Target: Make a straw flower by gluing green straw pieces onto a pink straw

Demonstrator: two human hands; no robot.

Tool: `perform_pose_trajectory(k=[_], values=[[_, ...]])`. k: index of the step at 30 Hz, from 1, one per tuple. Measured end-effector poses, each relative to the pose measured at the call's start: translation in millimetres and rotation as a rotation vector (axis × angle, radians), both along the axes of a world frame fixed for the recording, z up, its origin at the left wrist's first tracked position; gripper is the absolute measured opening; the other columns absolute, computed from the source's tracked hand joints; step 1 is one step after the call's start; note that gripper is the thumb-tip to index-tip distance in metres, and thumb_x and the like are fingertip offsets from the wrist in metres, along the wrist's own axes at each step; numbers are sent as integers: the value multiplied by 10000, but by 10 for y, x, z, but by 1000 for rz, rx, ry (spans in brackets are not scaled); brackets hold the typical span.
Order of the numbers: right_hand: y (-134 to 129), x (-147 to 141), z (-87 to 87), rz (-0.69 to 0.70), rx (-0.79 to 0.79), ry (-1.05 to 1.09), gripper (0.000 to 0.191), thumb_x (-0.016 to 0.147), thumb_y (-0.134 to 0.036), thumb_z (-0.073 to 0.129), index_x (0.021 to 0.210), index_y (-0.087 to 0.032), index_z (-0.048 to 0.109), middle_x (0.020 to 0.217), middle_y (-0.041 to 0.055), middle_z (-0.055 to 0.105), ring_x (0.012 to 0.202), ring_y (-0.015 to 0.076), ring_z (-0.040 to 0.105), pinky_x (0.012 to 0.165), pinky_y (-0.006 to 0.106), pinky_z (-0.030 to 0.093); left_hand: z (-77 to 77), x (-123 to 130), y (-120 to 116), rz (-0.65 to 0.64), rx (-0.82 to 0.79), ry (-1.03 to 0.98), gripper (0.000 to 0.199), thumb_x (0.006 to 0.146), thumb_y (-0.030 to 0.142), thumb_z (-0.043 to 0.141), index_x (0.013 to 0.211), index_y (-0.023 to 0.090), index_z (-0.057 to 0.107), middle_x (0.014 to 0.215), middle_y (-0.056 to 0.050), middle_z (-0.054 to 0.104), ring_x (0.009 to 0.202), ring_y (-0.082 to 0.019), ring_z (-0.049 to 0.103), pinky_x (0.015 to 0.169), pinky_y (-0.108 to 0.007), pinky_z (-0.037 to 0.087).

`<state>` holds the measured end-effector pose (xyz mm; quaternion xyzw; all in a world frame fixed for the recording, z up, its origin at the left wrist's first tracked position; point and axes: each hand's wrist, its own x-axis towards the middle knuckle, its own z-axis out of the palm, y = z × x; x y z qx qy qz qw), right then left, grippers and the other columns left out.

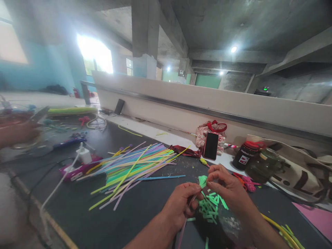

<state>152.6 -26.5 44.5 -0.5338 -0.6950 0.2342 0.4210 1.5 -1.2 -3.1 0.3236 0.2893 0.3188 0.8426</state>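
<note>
My left hand (pixel 184 201) is closed in a pinch at the lower middle, on the base of a small green bundle (pixel 202 181). A pale thin strip (pixel 183 231) hangs down from under it. My right hand (pixel 222 180) touches or nearly touches the bundle's right side, its fingers curled together; what lies between its fingertips is hidden. Below both hands, a pile of short green pieces (pixel 209 209) rests on the black table (pixel 145 219). Left of my hands lies a wide heap of long pastel strips (pixel 135 169).
A phone (pixel 211 146) leans on a patterned pouch (pixel 201 132). Dark bottle (pixel 244 157), green jug (pixel 264 165) and cloth bag (pixel 298 173) stand right. A magenta power strip (pixel 77 170) lies left, near another person's blurred hand (pixel 18 129).
</note>
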Motion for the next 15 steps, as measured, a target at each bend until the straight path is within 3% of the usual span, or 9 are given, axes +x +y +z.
perform_pose_trajectory(k=[6,15], values=[[2,-14,12,-21,29,-66,70,713,-236,544,665,-205,584,888,33,466,808,177,479,605,262,389,13,-1,0,-22,32,-5,193,628,317,581,615,135,520,338,78,379,267,-17,250,327,-162,105],[28,-68,-70,-66,98,-55,80,721,-244,534,664,-205,573,837,29,495,802,182,482,680,286,374,29,1,-4,49,22,-4,190,605,286,611,621,134,497,496,46,506,293,-1,309,325,-157,67]])
